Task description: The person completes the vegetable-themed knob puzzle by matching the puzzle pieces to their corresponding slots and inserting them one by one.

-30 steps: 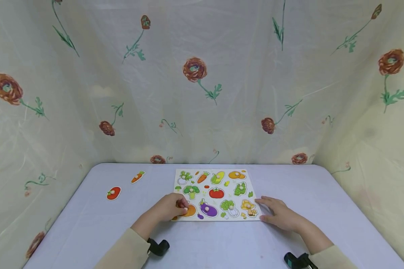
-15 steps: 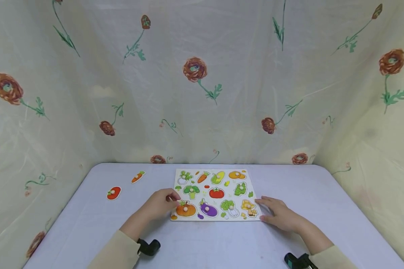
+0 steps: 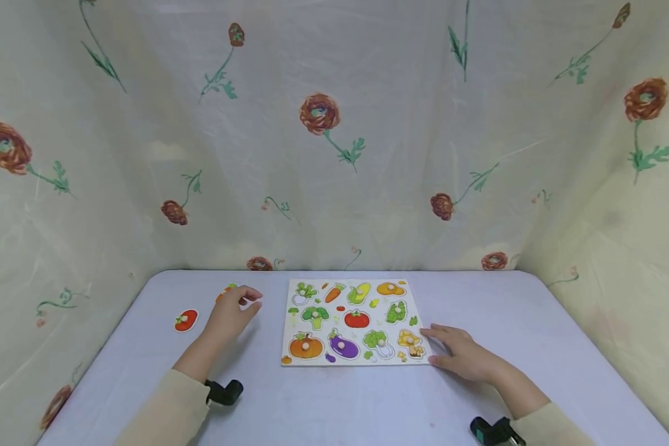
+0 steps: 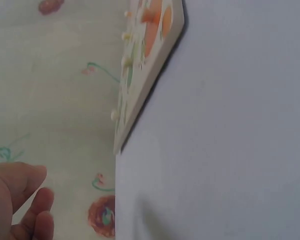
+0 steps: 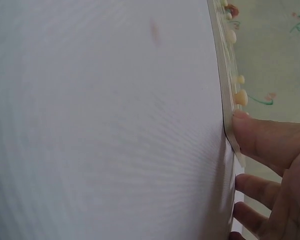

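Observation:
My left hand (image 3: pixel 231 316) hovers over the left part of the table with fingers loosely bent and nothing between them. Behind it, partly covered, lies the carrot puzzle piece (image 3: pixel 223 292). A tomato puzzle piece (image 3: pixel 186 320) is on the cloth to its left. At centre lies a white vegetable puzzle board (image 3: pixel 334 364), its pumpkin piece (image 3: pixel 305 346) at the lower left corner. Relaxed fingers of my right hand (image 3: pixel 459 353) touch the board's right edge, and in the right wrist view the thumb (image 5: pixel 262 140) rests on its corner.
Knobbed pieces fill much of the board, among them an eggplant (image 3: pixel 343 345) and broccoli (image 3: pixel 315 317). No knobs show on its printed tomato (image 3: pixel 357 319) and carrot (image 3: pixel 334 293). A white cloth (image 3: pixel 334 409) covers the table, and a flowered curtain (image 3: pixel 390 204) encloses it.
My left hand has left the pumpkin piece and moved left and away from me, now covering part of the carrot piece. My right hand stays at the board's edge.

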A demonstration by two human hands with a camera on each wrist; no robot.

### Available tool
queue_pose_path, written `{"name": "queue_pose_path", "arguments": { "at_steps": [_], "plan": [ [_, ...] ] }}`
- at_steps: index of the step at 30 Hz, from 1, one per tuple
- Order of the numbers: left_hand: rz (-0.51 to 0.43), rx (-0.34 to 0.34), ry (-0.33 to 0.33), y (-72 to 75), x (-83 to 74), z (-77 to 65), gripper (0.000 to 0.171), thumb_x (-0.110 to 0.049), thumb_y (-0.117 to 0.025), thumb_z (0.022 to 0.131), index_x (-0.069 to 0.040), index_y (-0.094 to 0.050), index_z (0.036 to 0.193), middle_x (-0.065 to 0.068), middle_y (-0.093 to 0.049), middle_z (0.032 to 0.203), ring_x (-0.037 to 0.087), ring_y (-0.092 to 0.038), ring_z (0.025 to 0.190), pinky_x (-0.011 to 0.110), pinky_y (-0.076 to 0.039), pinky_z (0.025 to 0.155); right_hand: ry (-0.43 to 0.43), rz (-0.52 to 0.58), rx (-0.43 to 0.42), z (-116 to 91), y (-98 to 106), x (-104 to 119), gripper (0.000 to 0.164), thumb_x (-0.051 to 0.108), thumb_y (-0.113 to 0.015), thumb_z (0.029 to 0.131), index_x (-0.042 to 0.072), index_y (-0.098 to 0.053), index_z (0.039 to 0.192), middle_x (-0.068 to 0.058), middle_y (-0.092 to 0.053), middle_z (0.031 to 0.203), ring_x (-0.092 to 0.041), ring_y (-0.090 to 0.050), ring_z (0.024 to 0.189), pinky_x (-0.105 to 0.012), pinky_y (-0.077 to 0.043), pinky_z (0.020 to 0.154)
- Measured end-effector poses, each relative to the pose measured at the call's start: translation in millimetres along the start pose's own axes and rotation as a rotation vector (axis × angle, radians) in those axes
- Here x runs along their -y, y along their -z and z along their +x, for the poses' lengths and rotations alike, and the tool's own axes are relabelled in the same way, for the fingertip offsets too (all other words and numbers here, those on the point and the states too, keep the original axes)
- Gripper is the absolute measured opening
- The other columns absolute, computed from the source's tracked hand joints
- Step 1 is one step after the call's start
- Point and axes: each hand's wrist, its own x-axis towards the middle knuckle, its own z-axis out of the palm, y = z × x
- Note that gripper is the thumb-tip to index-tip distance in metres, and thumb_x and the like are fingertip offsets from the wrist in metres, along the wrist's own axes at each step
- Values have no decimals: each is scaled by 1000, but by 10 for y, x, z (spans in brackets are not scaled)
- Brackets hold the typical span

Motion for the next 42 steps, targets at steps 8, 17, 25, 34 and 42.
{"name": "queue_pose_path", "arguments": {
  "at_steps": [8,17,25,34,42],
  "plan": [
    [-11,-108,12,133,213,100,20,-9,-65,95,0,-69,113,20,-66,114,37,-57,106,50,-47,94,17,-19,-3,-1,21,0,63,37,-68,93,8,-50,147,-30,-34,154,-55,-25,140,-71,-23,108],
    [-29,-118,111,192,344,228,26,-10,-63,97,2,-66,119,24,-63,116,36,-58,101,44,-51,83,9,-29,1,-5,21,16,63,36,-69,93,9,-50,147,-30,-34,153,-55,-25,140,-71,-24,108],
    [-37,-88,241,215,441,342,29,-13,-57,99,0,-64,124,24,-58,126,39,-55,110,50,-46,90,12,-37,3,3,16,-3,63,37,-69,93,8,-50,146,-31,-34,153,-55,-25,139,-71,-23,108],
    [13,-76,283,204,508,405,31,-15,-57,98,1,-63,123,24,-59,128,41,-54,119,54,-42,97,11,-40,6,1,2,-34,65,39,-69,93,9,-49,147,-30,-34,153,-55,-25,139,-71,-23,108],
    [67,-36,346,204,515,383,30,-10,-53,99,4,-61,124,24,-59,122,40,-53,114,53,-41,97,5,-44,10,-1,12,-15,64,39,-68,93,10,-49,147,-30,-34,154,-55,-25,140,-71,-24,108]
  ]
}}
